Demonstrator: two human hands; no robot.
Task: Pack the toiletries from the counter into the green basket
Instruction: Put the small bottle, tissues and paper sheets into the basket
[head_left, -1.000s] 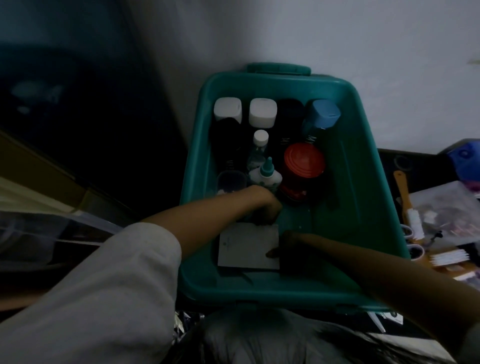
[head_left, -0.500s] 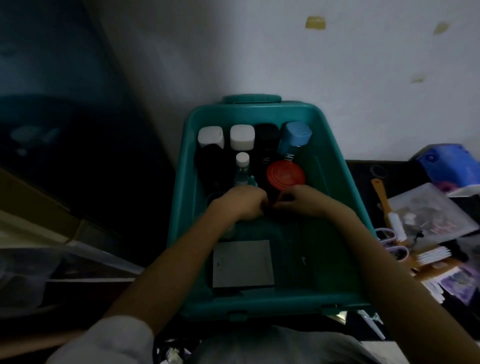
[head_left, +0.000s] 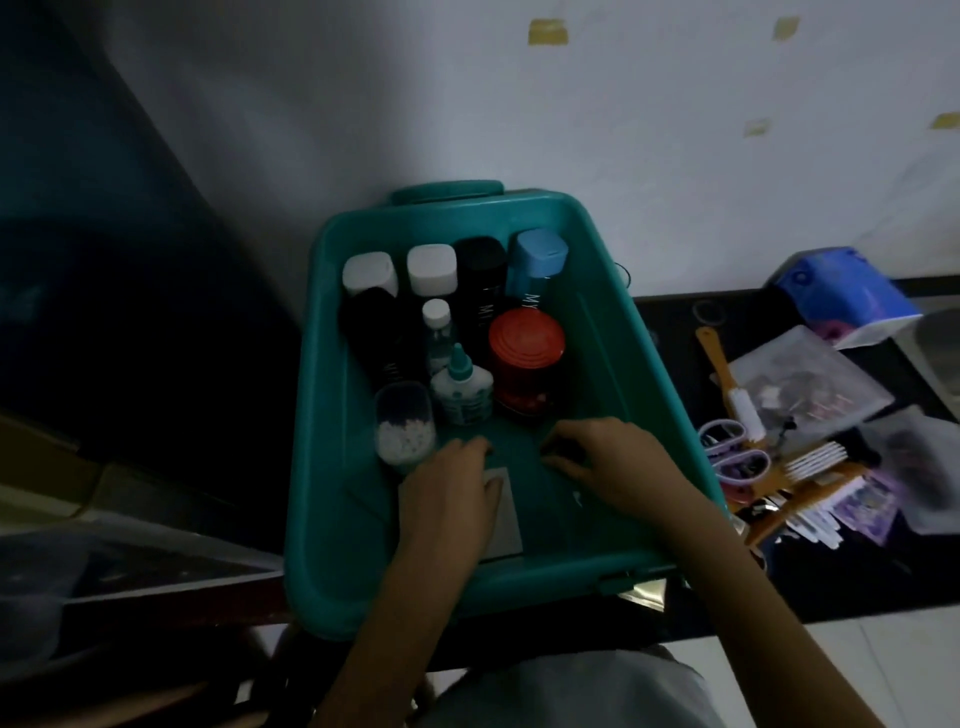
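Here, both hands work inside the green basket (head_left: 649, 332). The left hand (head_left: 452, 488) lies flat, fingers straight, on a grey card (head_left: 509, 514) at the basket's 6 o'clock end. The right hand (head_left: 618, 457), just beside it at 3 o'clock, curls its fingers downward; whether it holds anything cannot be told. At the hands' 12 o'clock stand a bead cup (head_left: 405, 426), a glue bottle (head_left: 462, 392) and a red-lidded jar (head_left: 527, 358), with capped bottles (head_left: 431, 267) beyond. Scissors (head_left: 732, 452) lie on the counter (head_left: 670, 317) at the basket's 3 o'clock.
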